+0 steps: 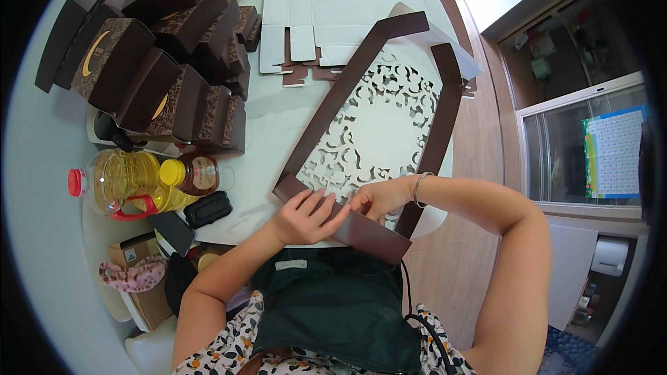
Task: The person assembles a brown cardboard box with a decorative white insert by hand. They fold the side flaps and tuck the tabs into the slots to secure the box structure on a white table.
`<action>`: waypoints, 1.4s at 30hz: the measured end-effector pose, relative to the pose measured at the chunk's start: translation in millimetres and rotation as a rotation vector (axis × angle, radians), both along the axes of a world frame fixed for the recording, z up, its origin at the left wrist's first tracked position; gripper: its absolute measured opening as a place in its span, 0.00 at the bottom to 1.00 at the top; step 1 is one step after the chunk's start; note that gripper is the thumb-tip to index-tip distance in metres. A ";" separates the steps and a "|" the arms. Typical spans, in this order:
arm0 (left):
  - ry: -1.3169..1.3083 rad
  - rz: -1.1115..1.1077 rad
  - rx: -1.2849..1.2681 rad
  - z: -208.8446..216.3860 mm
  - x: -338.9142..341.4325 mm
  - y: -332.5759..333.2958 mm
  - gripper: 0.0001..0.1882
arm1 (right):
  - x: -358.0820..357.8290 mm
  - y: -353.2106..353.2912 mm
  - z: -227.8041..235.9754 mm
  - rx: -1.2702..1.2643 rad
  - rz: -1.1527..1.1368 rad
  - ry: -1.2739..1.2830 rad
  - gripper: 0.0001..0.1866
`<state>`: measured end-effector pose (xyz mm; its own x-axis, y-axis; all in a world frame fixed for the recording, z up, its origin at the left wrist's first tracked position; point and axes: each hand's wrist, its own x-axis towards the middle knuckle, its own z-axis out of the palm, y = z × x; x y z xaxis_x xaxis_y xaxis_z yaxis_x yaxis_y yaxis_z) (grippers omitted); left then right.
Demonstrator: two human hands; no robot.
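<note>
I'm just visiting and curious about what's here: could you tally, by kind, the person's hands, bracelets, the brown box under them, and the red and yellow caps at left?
Hands: 2 (left hand, right hand)
Bracelet: 1
Brown box under the hands: 1
Red cap: 1
Yellow cap: 1
Total: 6

the hands (306,221) sit close together, right elbow (529,221) bent

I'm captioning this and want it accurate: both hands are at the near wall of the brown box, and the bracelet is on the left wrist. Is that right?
Not quite: the head view shows the bracelet on the right hand's side, around that wrist. The left hand is also at the near wall of the brown box, as you said.
</note>
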<state>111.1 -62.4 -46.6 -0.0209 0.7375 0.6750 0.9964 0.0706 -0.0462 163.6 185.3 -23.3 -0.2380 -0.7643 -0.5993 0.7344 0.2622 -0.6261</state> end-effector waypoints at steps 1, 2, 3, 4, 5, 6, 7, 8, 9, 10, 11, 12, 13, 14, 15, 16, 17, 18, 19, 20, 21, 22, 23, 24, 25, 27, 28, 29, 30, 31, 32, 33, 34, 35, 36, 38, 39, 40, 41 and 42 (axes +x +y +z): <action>0.002 -0.005 0.010 -0.2 -1.2 -0.2 0.16 | 3.6 -0.1 -9.9 -0.035 0.014 0.021 0.13; 0.005 -0.010 0.021 -0.3 -2.2 -0.3 0.17 | 5.6 0.5 -12.6 -0.035 0.024 0.021 0.13; -0.006 -0.021 0.024 -1.1 -2.4 -1.7 0.17 | 5.3 -1.7 -11.5 -0.038 0.035 0.021 0.13; -0.016 -0.031 0.028 -1.9 -2.3 -3.3 0.17 | 4.9 -4.1 -9.7 -0.040 0.046 0.021 0.13; -0.026 -0.042 0.032 -2.7 -2.3 -4.8 0.17 | 5.4 -6.5 -6.3 -0.026 0.033 -0.004 0.14; -0.032 -0.053 0.041 -3.3 -2.5 -5.6 0.16 | 5.0 -8.9 -7.7 -0.005 0.083 0.007 0.14; -0.039 -0.064 0.050 -3.9 -2.5 -5.9 0.15 | 4.0 -11.5 -10.0 0.017 0.133 0.018 0.14; -0.046 -0.075 0.059 -4.5 -2.5 -5.9 0.15 | 1.6 -14.1 -11.4 0.038 0.183 0.029 0.14; -0.049 -0.092 0.060 -6.8 -2.2 -5.8 0.14 | -4.0 -18.5 -4.1 0.074 0.236 0.039 0.14; -0.042 -0.093 0.049 -9.3 -2.4 -5.0 0.15 | -5.4 -18.6 -11.5 0.124 0.258 0.079 0.13; -0.035 -0.095 0.038 -11.8 -2.9 -3.9 0.15 | -5.8 -17.4 -25.5 0.175 0.279 0.119 0.13; -0.026 -0.097 0.025 -12.4 -4.0 -3.9 0.15 | -8.0 -19.6 -30.2 0.224 0.300 0.161 0.13; -0.028 -0.088 0.029 -12.9 -6.1 -3.9 0.15 | -7.3 -19.6 -32.8 0.199 0.204 0.245 0.12; -0.030 -0.081 0.032 -13.5 -9.3 -3.0 0.16 | -6.9 -18.2 -35.3 0.224 0.153 0.266 0.11; -0.028 -0.070 0.029 -13.6 -14.6 -2.8 0.16 | -13.8 -20.5 -29.0 0.242 0.104 0.291 0.11; -0.026 -0.076 0.022 -12.3 -20.1 -0.9 0.16 | -18.5 -21.1 -22.7 0.265 0.051 0.312 0.10; -0.025 -0.083 0.016 -10.6 -26.9 1.8 0.16 | -24.7 -19.5 -19.9 0.288 0.043 0.353 0.09; -0.017 -0.091 0.011 -8.5 -34.8 5.6 0.16 | -32.1 -17.2 -19.8 0.306 0.048 0.373 0.08; -0.031 -0.097 -0.013 -7.9 -41.0 7.1 0.17 | -38.7 -15.5 -20.3 0.325 0.053 0.393 0.08; -0.046 -0.106 -0.033 -5.6 -46.3 9.5 0.17 | -41.7 -13.4 -21.2 0.344 0.058 0.413 0.08; -0.062 -0.116 -0.056 -1.0 -51.5 11.6 0.18 | -43.5 -13.8 -26.1 0.271 -0.004 0.423 0.08; -0.077 -0.126 -0.080 2.4 -54.3 13.1 0.19 | -42.9 -11.3 -28.9 0.303 -0.002 0.446 0.08; -0.093 -0.130 -0.110 4.1 -55.2 14.2 0.22 | -42.3 -9.2 -31.6 0.336 0.000 0.468 0.09; -0.076 -0.134 -0.120 5.2 -55.0 13.2 0.23 | -43.2 -11.5 -27.8 0.364 0.004 0.490 0.10; -0.060 -0.140 -0.129 6.4 -53.9 12.1 0.24 | -41.6 -15.2 -19.0 0.363 -0.031 0.432 0.14; -0.038 -0.136 -0.153 8.7 -51.3 11.5 0.25 | -30.5 -15.5 -34.2 0.276 -0.159 0.378 0.13; -0.033 -0.127 -0.166 9.6 -49.7 11.9 0.26 | -25.4 -13.1 -39.9 0.234 -0.223 0.350 0.13; -0.028 -0.118 -0.179 10.8 -48.8 12.6 0.26 | -22.6 -5.4 -44.2 0.199 -0.285 0.183 0.11; -0.036 -0.121 -0.211 11.9 -48.6 12.4 0.26 | -23.8 0.2 -37.3 0.161 -0.340 0.014 0.10; -0.042 -0.126 -0.240 13.7 -49.4 13.4 0.25 | -23.5 4.7 -28.4 0.124 -0.395 -0.154 0.09; -0.048 -0.131 -0.269 15.1 -49.7 13.8 0.25 | -20.9 6.5 -17.7 0.108 -0.423 -0.219 0.08; -0.054 -0.134 -0.282 15.1 -50.0 14.0 0.24 | -18.8 8.3 -3.9 0.095 -0.451 -0.282 0.07; -0.061 -0.137 -0.295 13.8 -50.3 13.9 0.23 | -15.9 10.8 3.6 0.082 -0.480 -0.345 0.06; -0.067 -0.141 -0.307 13.9 -50.4 14.8 0.22 | -8.2 14.3 -8.4 0.090 -0.456 -0.251 0.10; -0.088 -0.152 -0.321 15.0 -50.3 17.3 0.22 | 1.8 10.5 -2.5 0.250 -0.425 0.048 0.12; -0.131 -0.150 -0.360 20.0 -50.3 16.0 0.21 | 24.6 -8.3 19.9 0.547 -0.322 0.654 0.18; -0.150 -0.158 -0.379 22.5 -50.8 17.2 0.21 | 37.3 -17.7 29.6 0.745 -0.241 0.870 0.21; -0.173 -0.162 -0.400 25.2 -50.3 16.8 0.21 | 50.4 -30.2 39.6 0.938 -0.149 1.082 0.25; -0.195 -0.168 -0.420 27.3 -49.2 16.2 0.22 | 63.2 -43.7 48.3 1.132 -0.049 1.291 0.29; -0.197 -0.168 -0.427 29.3 -48.3 16.8 0.22 | 75.0 -56.2 54.7 1.332 0.061 1.498 0.32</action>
